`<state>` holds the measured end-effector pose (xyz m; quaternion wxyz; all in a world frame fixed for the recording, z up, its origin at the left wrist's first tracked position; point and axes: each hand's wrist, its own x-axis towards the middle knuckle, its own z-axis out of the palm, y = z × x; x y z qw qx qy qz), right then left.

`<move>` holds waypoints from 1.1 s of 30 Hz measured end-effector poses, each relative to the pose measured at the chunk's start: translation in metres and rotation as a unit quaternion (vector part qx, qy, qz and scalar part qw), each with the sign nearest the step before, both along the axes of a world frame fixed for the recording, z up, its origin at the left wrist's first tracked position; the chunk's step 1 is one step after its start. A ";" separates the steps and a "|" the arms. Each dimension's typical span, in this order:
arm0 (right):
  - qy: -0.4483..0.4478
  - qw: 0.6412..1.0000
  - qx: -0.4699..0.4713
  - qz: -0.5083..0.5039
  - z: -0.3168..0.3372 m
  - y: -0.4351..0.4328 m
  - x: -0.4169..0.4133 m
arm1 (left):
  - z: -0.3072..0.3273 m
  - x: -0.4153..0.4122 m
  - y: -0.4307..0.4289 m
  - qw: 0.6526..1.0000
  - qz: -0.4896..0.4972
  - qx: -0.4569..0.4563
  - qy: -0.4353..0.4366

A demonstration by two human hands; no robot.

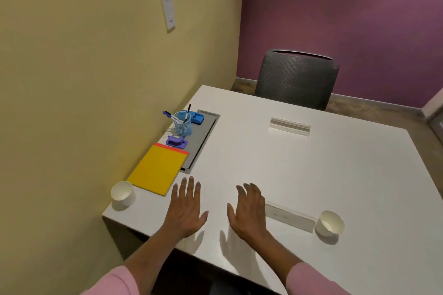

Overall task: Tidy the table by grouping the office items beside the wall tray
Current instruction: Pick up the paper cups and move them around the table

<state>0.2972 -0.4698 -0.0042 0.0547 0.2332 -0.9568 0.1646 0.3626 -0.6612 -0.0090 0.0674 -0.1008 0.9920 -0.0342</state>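
A grey recessed tray (203, 136) runs along the wall side of the white table (311, 175). On or beside it sit a blue pen cup (183, 124) holding pens, a blue stapler-like item (197, 117) behind it, and a purple item (177, 141) in front. A yellow notepad (158, 170) with a red top edge lies nearer me, overlapping the tray's near end. My left hand (187, 208) hovers flat and open just right of the notepad. My right hand (248, 211) is open too, palm down, beside a clear ruler (290, 218).
One white paper cup (122, 193) stands at the near left corner by the wall, another paper cup (329, 223) at the ruler's right end. A clear acrylic holder (290, 126) lies mid-table. A grey mesh chair (297, 79) stands at the far side.
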 end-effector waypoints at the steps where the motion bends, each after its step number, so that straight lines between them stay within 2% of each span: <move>1: -0.007 1.000 0.002 0.010 0.001 -0.021 0.005 | -0.001 0.006 -0.021 1.000 0.020 -0.001 -0.008; 4: -0.026 0.999 0.012 0.043 0.003 -0.083 0.017 | -0.001 0.023 -0.080 0.998 0.060 0.000 -0.008; 9: -0.071 0.993 0.028 0.086 -0.002 -0.175 0.032 | 0.002 0.047 -0.166 0.997 0.066 0.030 0.005; 14: -0.138 0.983 0.031 0.117 -0.011 -0.248 0.042 | -0.020 0.067 -0.222 0.994 0.075 0.073 -0.022; 24: -0.200 0.975 0.050 0.086 -0.036 -0.328 0.050 | -0.039 0.080 -0.258 0.977 0.072 0.197 0.035; 33: -0.214 0.974 0.054 0.039 -0.049 -0.346 0.057 | -0.042 0.075 -0.254 0.975 0.086 0.196 0.055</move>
